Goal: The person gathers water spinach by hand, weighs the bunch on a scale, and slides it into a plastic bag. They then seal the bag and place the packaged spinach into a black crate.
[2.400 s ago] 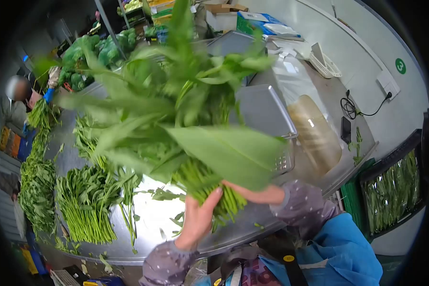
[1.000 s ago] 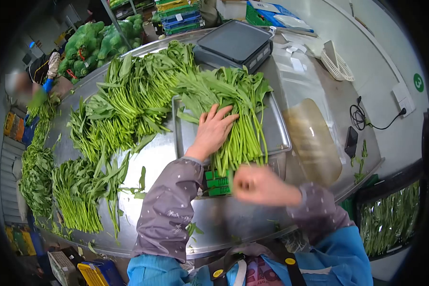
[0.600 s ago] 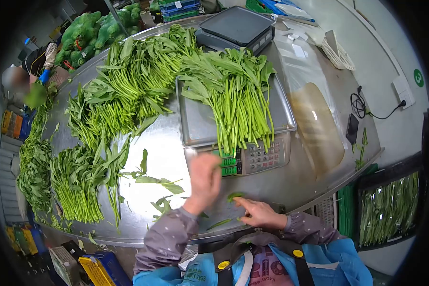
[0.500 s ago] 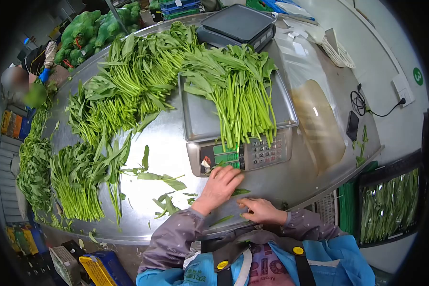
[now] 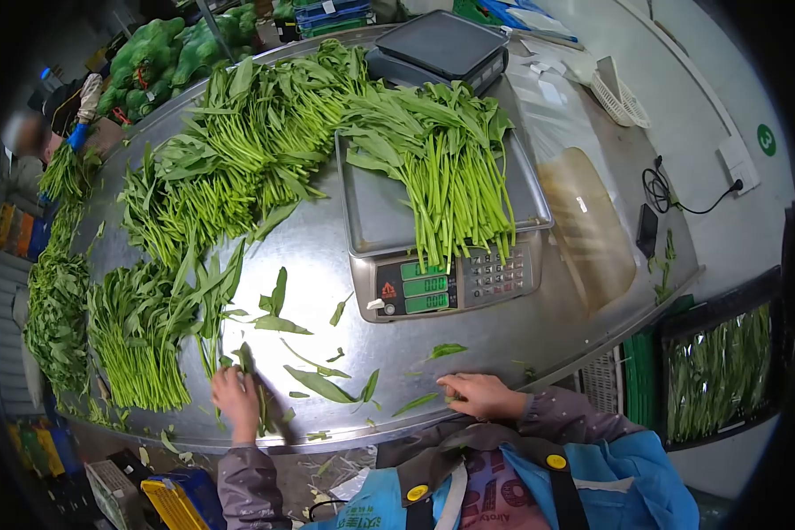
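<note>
My left hand [image 5: 235,399] is low on the left of the steel table, its fingers closed around a leafy water spinach stalk [image 5: 261,405]. Nearer the middle, my right hand [image 5: 481,397] rests by the front edge with curled fingers; a bit of green shows there, too small to make out. Loose leaves [image 5: 319,383] are scattered between the hands. Beyond them stands a digital scale [image 5: 380,287], its pan carrying a bunch of water spinach [image 5: 455,185]. Left of my left hand lies another bunch [image 5: 141,353].
A big heap of water spinach [image 5: 238,150] covers the table's back left. Behind the scale is a second scale [image 5: 441,44]. Plastic film [image 5: 583,203], a phone [image 5: 646,231] and a white basket [image 5: 623,102] lie on the right. A co-worker's blue-gloved hand [image 5: 78,136] holds greens at far left.
My left hand has moved from the scale's front edge down and left to the stalk. Loose leaves lie differently. My right hand stays near its place. The co-worker's gloved hand now lifts greens.
</note>
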The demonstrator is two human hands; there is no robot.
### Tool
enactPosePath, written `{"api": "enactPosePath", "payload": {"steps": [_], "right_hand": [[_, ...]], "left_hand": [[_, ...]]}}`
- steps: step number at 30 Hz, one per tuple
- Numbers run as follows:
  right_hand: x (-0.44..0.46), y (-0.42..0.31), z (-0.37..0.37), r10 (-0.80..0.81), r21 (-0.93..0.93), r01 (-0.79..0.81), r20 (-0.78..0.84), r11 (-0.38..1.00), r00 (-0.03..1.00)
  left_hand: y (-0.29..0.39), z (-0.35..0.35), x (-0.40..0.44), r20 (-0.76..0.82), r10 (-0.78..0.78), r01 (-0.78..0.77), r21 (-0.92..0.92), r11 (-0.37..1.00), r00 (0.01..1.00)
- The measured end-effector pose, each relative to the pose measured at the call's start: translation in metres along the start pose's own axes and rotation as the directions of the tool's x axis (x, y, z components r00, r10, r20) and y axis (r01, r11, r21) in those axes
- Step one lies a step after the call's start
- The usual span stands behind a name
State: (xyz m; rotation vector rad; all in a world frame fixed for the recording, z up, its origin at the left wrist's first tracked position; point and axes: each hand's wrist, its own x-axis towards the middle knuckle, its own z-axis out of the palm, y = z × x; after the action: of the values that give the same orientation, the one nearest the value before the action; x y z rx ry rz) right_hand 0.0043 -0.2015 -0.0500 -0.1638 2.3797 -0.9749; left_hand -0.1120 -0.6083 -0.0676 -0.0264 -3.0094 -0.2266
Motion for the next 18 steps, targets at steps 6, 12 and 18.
{"api": "enactPosePath", "payload": {"steps": [6,12,18], "right_hand": [[-0.028,0.038,-0.089,-0.123,-0.387,-0.331,-0.789,0.861,0.602],[-0.068,0.149,-0.133,0.217,-0.311,-0.754,-0.832,0.578,0.51],[-0.081,0.092,-0.142,0.44,-0.297,-0.762,-0.673,0.575,0.595]], "left_hand": [[0.028,-0.032,0.034,-0.162,0.05,-0.041,0.056,0.998,0.985],[0.078,-0.028,0.065,-0.181,0.176,-0.234,-0.376,0.896,0.968],[0.123,-0.029,0.081,-0.102,0.19,-0.21,-0.649,0.732,0.976]]}}
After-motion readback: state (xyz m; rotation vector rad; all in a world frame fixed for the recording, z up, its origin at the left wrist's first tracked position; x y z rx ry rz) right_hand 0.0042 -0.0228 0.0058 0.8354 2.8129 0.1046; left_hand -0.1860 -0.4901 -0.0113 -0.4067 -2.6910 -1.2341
